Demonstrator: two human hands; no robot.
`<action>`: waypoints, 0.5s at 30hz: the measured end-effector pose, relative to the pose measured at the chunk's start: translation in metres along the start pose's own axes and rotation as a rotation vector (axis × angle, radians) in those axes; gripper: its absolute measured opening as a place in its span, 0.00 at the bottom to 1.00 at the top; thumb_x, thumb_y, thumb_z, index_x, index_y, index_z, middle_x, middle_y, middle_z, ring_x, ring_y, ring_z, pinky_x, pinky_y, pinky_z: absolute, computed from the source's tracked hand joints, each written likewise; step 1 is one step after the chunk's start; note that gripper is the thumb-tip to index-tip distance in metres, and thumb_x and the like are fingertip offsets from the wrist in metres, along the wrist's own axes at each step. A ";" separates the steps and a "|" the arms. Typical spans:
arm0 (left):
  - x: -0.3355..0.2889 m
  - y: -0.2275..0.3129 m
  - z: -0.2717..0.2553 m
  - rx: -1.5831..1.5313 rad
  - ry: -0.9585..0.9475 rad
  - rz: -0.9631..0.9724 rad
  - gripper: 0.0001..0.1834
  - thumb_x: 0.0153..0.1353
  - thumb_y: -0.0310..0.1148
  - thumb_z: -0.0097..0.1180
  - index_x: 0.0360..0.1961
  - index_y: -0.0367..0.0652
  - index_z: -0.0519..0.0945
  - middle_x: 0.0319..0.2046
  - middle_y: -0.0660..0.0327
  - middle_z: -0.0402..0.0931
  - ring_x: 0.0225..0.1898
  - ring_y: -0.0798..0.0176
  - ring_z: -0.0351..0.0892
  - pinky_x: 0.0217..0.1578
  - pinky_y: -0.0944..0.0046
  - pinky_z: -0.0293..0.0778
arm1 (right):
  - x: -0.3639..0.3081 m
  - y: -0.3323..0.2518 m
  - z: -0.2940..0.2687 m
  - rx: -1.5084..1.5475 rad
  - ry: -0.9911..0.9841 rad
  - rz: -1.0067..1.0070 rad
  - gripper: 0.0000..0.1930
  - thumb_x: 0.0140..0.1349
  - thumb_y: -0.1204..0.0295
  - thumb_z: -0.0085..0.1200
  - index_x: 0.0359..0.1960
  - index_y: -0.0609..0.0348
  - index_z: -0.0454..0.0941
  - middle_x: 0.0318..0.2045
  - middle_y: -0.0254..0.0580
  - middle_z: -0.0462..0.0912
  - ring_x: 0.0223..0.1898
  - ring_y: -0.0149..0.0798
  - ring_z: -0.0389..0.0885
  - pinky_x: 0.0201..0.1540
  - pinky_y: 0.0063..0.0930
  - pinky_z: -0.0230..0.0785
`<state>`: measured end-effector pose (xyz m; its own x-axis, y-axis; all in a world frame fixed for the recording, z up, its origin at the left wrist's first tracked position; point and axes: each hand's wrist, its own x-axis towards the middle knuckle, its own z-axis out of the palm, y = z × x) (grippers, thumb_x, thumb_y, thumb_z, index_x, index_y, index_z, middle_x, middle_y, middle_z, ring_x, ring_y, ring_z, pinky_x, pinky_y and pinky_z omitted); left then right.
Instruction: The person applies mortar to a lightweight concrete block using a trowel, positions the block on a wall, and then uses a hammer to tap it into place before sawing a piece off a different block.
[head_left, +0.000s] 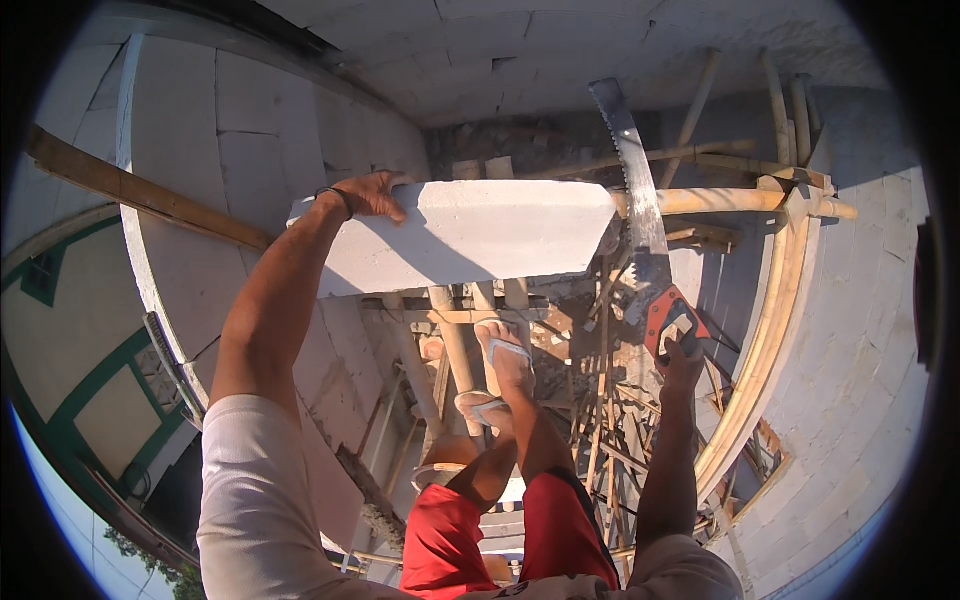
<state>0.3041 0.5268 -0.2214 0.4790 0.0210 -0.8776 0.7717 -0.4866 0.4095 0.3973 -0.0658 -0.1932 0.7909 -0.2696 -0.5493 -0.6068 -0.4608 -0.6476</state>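
A long white lightweight concrete block (480,232) lies across bamboo poles in front of me. My left hand (372,194) grips its far edge near the left end, thumb on the pale face and fingers toward the back. In my right hand (682,362) is a hand saw (640,190), held by its red and black handle. Its toothed blade points away from me, just past the block's right end. Whether the blade touches the block, I cannot tell.
My sandalled feet (505,365) stand on bamboo poles (455,345) above ground strewn with rubble and sticks. A curved bamboo frame (775,320) rises at right. Pale block walls (260,130) stand left, ahead and right. A wooden plank (150,192) juts in from the left.
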 end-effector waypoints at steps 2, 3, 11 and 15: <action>0.020 -0.016 -0.002 0.052 0.048 0.088 0.55 0.29 0.51 0.77 0.62 0.37 0.74 0.53 0.45 0.78 0.58 0.47 0.76 0.59 0.53 0.71 | -0.010 -0.002 0.011 0.055 0.023 -0.013 0.19 0.57 0.77 0.61 0.49 0.62 0.72 0.35 0.38 0.77 0.27 0.32 0.77 0.27 0.30 0.75; 0.031 -0.022 -0.002 0.077 0.073 0.136 0.55 0.29 0.53 0.79 0.61 0.36 0.75 0.50 0.44 0.80 0.56 0.45 0.78 0.58 0.53 0.73 | -0.012 0.004 0.013 0.080 0.020 -0.038 0.18 0.57 0.77 0.61 0.49 0.62 0.72 0.35 0.38 0.77 0.27 0.32 0.76 0.27 0.29 0.75; 0.085 -0.036 -0.011 0.126 0.114 0.116 0.49 0.35 0.61 0.75 0.56 0.39 0.80 0.49 0.46 0.81 0.55 0.46 0.79 0.57 0.50 0.73 | -0.034 0.000 0.035 0.108 0.055 0.010 0.17 0.59 0.73 0.64 0.48 0.60 0.73 0.32 0.33 0.76 0.28 0.30 0.73 0.33 0.28 0.70; 0.098 -0.027 -0.018 0.173 0.112 0.091 0.46 0.37 0.60 0.74 0.54 0.39 0.81 0.48 0.46 0.82 0.53 0.49 0.80 0.57 0.52 0.72 | -0.038 -0.007 0.044 0.083 0.034 0.020 0.16 0.60 0.73 0.63 0.47 0.61 0.74 0.31 0.34 0.74 0.29 0.29 0.73 0.32 0.28 0.69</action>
<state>0.3377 0.5576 -0.3135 0.5942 0.0621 -0.8019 0.6443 -0.6335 0.4284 0.3681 -0.0153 -0.1910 0.7802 -0.3075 -0.5448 -0.6256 -0.3835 -0.6794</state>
